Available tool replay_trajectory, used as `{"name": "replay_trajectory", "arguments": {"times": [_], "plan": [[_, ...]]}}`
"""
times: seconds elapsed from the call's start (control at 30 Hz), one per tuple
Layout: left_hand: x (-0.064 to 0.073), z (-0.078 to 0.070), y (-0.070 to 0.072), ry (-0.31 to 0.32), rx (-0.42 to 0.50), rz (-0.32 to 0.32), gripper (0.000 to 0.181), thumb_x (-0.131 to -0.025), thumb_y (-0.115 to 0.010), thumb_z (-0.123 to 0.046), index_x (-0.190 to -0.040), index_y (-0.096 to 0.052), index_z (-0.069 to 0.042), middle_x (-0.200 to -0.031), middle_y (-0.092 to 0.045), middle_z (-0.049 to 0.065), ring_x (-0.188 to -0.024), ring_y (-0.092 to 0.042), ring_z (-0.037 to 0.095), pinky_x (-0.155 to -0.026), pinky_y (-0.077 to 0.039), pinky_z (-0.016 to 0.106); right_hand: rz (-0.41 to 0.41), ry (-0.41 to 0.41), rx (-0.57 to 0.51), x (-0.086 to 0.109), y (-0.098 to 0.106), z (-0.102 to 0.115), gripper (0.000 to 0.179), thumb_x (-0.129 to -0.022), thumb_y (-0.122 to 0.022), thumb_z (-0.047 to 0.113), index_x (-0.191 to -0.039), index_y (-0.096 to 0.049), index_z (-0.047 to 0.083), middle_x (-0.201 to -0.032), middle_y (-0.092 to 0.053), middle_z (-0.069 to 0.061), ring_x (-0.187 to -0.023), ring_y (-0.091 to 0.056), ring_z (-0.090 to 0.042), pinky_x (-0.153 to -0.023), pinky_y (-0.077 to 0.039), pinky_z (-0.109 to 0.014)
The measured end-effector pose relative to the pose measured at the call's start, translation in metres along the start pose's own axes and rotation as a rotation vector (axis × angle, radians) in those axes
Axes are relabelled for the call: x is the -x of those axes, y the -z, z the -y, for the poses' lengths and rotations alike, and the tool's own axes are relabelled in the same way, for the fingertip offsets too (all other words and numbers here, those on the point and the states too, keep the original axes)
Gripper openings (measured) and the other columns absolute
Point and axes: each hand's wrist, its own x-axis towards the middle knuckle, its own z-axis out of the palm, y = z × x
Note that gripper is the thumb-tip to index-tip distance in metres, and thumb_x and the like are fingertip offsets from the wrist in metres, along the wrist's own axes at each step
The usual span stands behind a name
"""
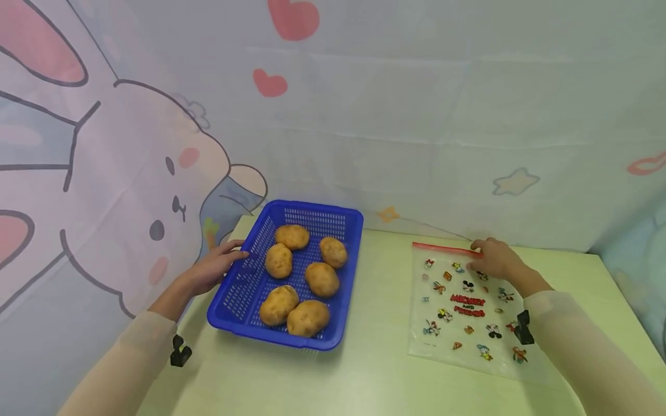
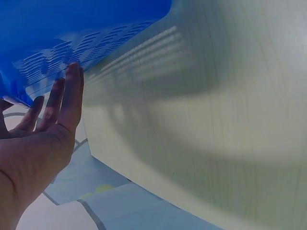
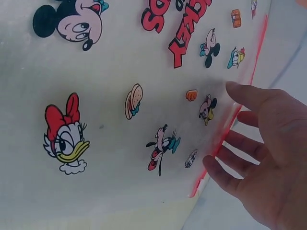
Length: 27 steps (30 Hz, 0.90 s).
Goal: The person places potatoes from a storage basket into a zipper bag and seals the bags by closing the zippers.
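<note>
A blue perforated plastic basket (image 1: pixel 340 323) stands on the left of the table with several potatoes (image 1: pixel 308 318) in it. My left hand (image 1: pixel 215 268) is at the basket's left side, its fingertips at the rim. The left wrist view has this hand (image 2: pixel 48 139) with fingers fairly straight against the slotted outer wall. On the right lies a clear zip bag (image 1: pixel 442 338) printed with cartoon characters, flat, its red zip strip (image 1: pixel 442 248) at the far edge. My right hand (image 1: pixel 496 260) is over that strip. In the right wrist view its fingers are loosely bent and spread along the strip.
The pale wooden table (image 1: pixel 385 370) carries the basket and bag side by side, with a gap between them. A printed fabric backdrop (image 1: pixel 395 104) hangs behind and on the left. The table's left edge lies just beyond my left hand.
</note>
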Motion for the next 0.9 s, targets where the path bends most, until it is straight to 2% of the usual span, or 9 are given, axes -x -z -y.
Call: {"name": "replay_trajectory", "arguments": {"times": [0.13,0.23,0.3,0.5,0.63,0.8,0.9], "plan": [[-0.002,0.000,0.001,-0.003,0.008,0.010,0.060,-0.114,-0.048,-0.030,-0.166,-0.027,-0.009,-0.146,-0.051,0.031,-0.113,-0.068,0.033,-0.090,-0.062,0.048,-0.038,0.000,-0.015,0.000,-0.003,-0.004,0.030,-0.093,-0.075,0.012,-0.112,-0.064,-0.009,-0.100,-0.063,-0.026,-0.082,-0.059,-0.036,-0.071,-0.052,-0.054],[-0.003,0.000,0.002,0.006,0.011,0.006,0.059,-0.114,-0.048,-0.030,-0.166,-0.027,-0.009,-0.146,-0.051,0.031,-0.112,-0.069,0.033,-0.089,-0.062,0.047,-0.062,0.003,-0.021,0.001,-0.005,-0.006,0.013,-0.090,-0.071,0.005,-0.097,-0.061,-0.002,-0.087,-0.061,-0.016,-0.074,-0.053,-0.030,-0.065,-0.046,-0.047],[-0.003,0.000,0.002,0.016,0.010,0.003,0.059,-0.114,-0.048,-0.029,-0.166,-0.027,-0.010,-0.145,-0.052,0.031,-0.111,-0.069,0.032,-0.088,-0.062,0.046,-0.072,0.007,-0.022,0.002,-0.007,-0.006,0.008,-0.089,-0.067,0.002,-0.090,-0.059,0.001,-0.081,-0.057,-0.011,-0.071,-0.049,-0.027,-0.063,-0.042,-0.044],[-0.002,0.000,0.002,0.023,0.001,0.021,0.060,-0.115,-0.047,-0.030,-0.166,-0.025,-0.009,-0.146,-0.051,0.032,-0.112,-0.068,0.033,-0.089,-0.063,0.046,-0.111,0.082,-0.024,0.010,-0.002,-0.004,0.015,-0.090,-0.067,0.000,-0.083,-0.057,0.007,-0.080,-0.058,-0.007,-0.070,-0.047,-0.024,-0.064,-0.042,-0.041],[-0.002,-0.002,0.001,0.014,0.003,0.048,0.062,-0.115,-0.047,-0.029,-0.167,-0.022,-0.008,-0.148,-0.049,0.033,-0.115,-0.067,0.035,-0.091,-0.062,0.048,-0.154,0.186,-0.034,0.016,0.011,0.004,0.021,-0.090,-0.071,-0.003,-0.082,-0.056,0.009,-0.081,-0.059,-0.006,-0.071,-0.051,-0.023,-0.065,-0.045,-0.043],[-0.002,-0.004,0.003,0.015,0.007,0.081,0.065,-0.115,-0.047,-0.031,-0.168,-0.017,-0.007,-0.147,-0.050,0.034,-0.116,-0.068,0.036,-0.091,-0.062,0.048,-0.213,0.325,0.004,0.019,0.030,0.026,0.027,-0.088,-0.077,-0.005,-0.083,-0.057,0.012,-0.081,-0.058,0.000,-0.078,-0.060,-0.024,-0.072,-0.052,-0.048],[-0.002,-0.004,0.005,0.051,0.015,0.085,0.067,-0.115,-0.047,-0.032,-0.169,-0.015,-0.008,-0.146,-0.051,0.033,-0.116,-0.067,0.037,-0.091,-0.062,0.049,-0.243,0.402,0.035,0.021,0.042,0.048,0.029,-0.086,-0.080,-0.005,-0.085,-0.058,0.013,-0.084,-0.059,0.001,-0.083,-0.061,-0.027,-0.075,-0.053,-0.049]]}}
